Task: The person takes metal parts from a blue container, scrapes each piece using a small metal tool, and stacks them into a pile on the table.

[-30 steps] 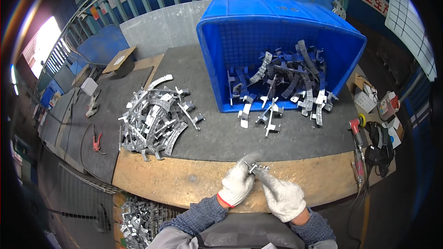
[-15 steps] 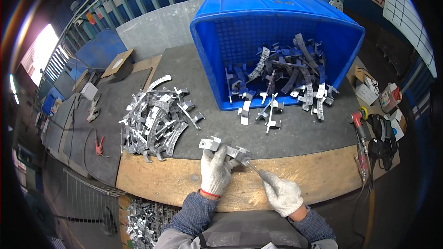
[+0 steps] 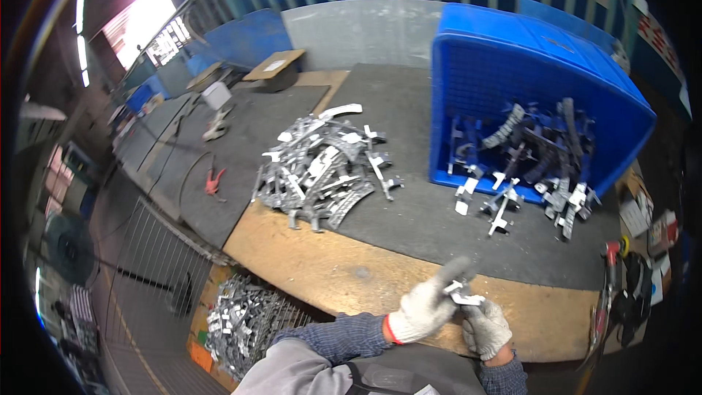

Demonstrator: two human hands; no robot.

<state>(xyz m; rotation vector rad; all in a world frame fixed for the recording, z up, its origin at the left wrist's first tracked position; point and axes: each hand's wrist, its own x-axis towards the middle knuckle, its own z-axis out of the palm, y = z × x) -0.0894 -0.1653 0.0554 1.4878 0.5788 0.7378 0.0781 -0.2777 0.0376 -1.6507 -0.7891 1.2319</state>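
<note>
Low over the wooden front strip of the bench, my left hand (image 3: 424, 310) in a white glove is closed on a small silvery metal bracket (image 3: 465, 295). Just right of it, my gloved right hand (image 3: 487, 330) has its fingers curled close against the bracket's lower end. What those fingers hold is hidden; no tool shows clearly now. Left of centre, a heap of similar metal brackets (image 3: 322, 168) lies on the dark mat. A blue crate (image 3: 541, 25) on its side at the back right has more brackets spilling from its mouth.
The right end of the bench bears a red power tool (image 3: 611, 252) with cables. A red-handled air gun (image 3: 213, 183) lies on the left mat, with a cardboard box (image 3: 275, 69) behind. Below the bench's left front, a wire basket (image 3: 296, 314) adjoins more metal parts (image 3: 245, 322).
My view has swung left. My hands have come together, the bracket now turned nearly end-on between them. The thin metal tool seen in my right hand before no longer shows.
</note>
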